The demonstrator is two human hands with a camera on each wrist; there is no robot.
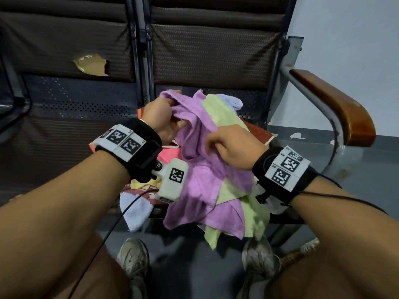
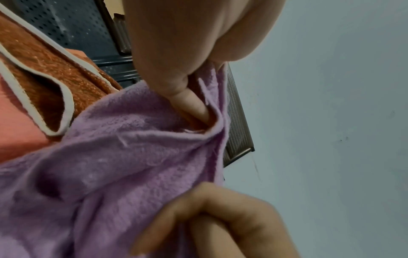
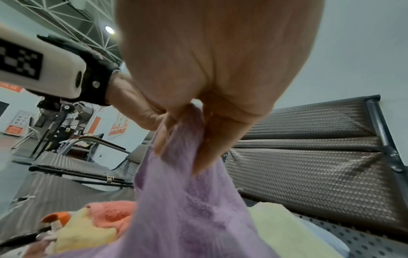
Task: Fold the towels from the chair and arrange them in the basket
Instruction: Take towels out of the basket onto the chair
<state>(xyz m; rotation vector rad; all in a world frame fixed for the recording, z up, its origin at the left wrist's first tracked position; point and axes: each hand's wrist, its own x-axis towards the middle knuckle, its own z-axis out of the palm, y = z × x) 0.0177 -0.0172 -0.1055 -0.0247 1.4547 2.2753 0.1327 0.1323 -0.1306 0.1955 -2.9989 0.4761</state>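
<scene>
Head view: both hands worked purple towel (image 1: 194,147) lifted over towel heap on chair seat (image 1: 254,100). Left hand (image 1: 164,119) gripped towel's upper edge, fingers curled into cloth; right hand (image 1: 231,143) pinched fold just right of it, thumb against fingers. Beneath purple towel lay green towel (image 1: 224,113), pale blue towel (image 1: 136,210) at heap's near-left corner, orange towel (image 2: 44,69) with white trim at left. Wooden armrest (image 1: 336,104) stood right of heap. Woven basket (image 1: 302,249) edge showed below seat, by right shoe (image 1: 259,260).
</scene>
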